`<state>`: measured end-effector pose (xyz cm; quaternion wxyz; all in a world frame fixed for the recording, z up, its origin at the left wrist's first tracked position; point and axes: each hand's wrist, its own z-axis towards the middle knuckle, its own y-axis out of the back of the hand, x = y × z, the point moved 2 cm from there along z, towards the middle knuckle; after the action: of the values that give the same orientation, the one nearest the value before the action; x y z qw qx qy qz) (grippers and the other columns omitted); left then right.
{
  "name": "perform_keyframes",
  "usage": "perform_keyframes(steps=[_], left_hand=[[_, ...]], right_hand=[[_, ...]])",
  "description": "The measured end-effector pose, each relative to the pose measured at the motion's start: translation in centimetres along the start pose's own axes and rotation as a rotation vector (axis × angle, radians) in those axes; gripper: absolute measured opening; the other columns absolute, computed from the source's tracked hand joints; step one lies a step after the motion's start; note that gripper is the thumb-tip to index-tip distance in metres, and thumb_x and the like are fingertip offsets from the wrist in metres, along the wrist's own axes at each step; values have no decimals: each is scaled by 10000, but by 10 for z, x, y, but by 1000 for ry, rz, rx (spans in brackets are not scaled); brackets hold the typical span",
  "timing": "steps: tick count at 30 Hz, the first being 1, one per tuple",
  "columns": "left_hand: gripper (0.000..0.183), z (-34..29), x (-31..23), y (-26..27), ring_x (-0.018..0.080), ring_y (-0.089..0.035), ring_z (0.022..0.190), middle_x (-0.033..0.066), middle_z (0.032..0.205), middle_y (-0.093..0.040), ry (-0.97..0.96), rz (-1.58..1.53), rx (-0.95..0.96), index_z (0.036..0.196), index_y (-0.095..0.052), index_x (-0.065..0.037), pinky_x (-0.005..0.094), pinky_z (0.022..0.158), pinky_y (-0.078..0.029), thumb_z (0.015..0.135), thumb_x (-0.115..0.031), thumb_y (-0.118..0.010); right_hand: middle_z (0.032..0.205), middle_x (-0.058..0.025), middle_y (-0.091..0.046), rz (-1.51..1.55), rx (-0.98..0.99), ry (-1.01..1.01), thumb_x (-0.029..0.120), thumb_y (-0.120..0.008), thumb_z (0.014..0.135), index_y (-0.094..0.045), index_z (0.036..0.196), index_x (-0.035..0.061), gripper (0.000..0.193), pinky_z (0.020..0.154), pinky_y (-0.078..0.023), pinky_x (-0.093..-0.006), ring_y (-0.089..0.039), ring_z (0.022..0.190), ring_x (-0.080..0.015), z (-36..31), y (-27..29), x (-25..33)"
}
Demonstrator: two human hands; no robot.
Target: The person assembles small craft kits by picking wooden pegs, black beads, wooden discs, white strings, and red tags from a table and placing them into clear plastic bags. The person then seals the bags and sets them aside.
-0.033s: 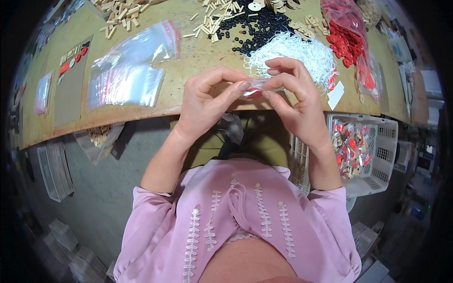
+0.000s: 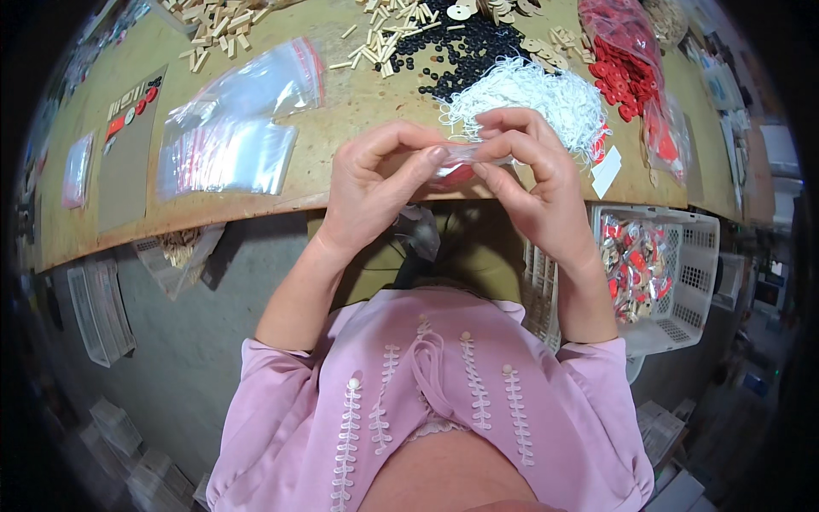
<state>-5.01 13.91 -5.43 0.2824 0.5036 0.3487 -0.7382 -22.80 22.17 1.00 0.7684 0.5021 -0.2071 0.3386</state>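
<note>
Above the table's front edge I hold a small clear plastic bag [image 2: 458, 157] stretched between both hands. Something red shows through its lower part, though its shape is mostly hidden. My left hand [image 2: 375, 175] pinches the bag's left end between thumb and forefinger. At the other end, my right hand [image 2: 539, 175] grips the bag's upper edge with thumb and forefinger, its other fingers curled above. Just beyond my right hand lies a tangled heap of white elastic cords [image 2: 520, 96].
Clear zip bags [image 2: 230, 158] lie left on the table [image 2: 358, 94], near a brown sample board [image 2: 128, 162]. Black rings [image 2: 461, 64], wooden sticks [image 2: 388, 43] and red discs [image 2: 618, 81] are heaped at the back. A white basket [image 2: 682, 273] of filled bags stands below right.
The bag has tilted slightly in my fingers, and more of the red content shows beneath its edge. My hands have barely moved.
</note>
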Motion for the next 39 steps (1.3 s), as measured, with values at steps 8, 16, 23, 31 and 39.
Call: perform_keyframes(steps=[8, 16, 23, 31, 39], left_hand=[[69, -7, 1, -11, 65, -650, 879, 64, 1027, -708, 39, -301, -162, 1063, -646, -5, 235, 803, -547, 1025, -61, -629], [51, -13, 8, -10, 97, -670, 946, 85, 1104, -698, 16, -368, -145, 1053, -639, -4, 265, 849, -562, 1030, -40, -611], [92, 3, -17, -9, 192, -680, 824, 106, 910, -715, -166, 482, 43, 940, -698, -10, 312, 749, -541, 859, -32, -735], [100, -17, -44, -8, 264, -576, 712, 108, 758, -605, -276, 704, 64, 793, -619, -14, 365, 703, -486, 741, 32, -691], [138, -18, -41, -32, 276, -625, 762, 90, 779, -646, -295, 619, 346, 790, -631, -35, 361, 715, -495, 691, 26, -707]], right_hand=[[1015, -78, -733, 734, -76, -528, 39, -649, 988, -658, 1084, -20, 113, 807, -561, -240, -693, 900, -102, -8, -5, -3], [976, -107, -753, 855, -76, -640, 53, -629, 1007, -661, 1105, -26, 130, 804, -572, -251, -720, 896, -126, -14, -5, -16], [944, -94, -759, 390, -152, -476, 53, -637, 981, -698, 996, -12, 90, 747, -566, -254, -727, 864, -126, -18, -17, 7], [845, -100, -704, 141, -152, -85, 44, -705, 899, -693, 976, 53, 78, 715, -532, -388, -688, 791, -296, -30, -15, 16], [837, -68, -705, 322, -276, -385, 53, -613, 994, -680, 1024, -9, 97, 689, -552, -277, -684, 782, -103, -90, 43, 3]])
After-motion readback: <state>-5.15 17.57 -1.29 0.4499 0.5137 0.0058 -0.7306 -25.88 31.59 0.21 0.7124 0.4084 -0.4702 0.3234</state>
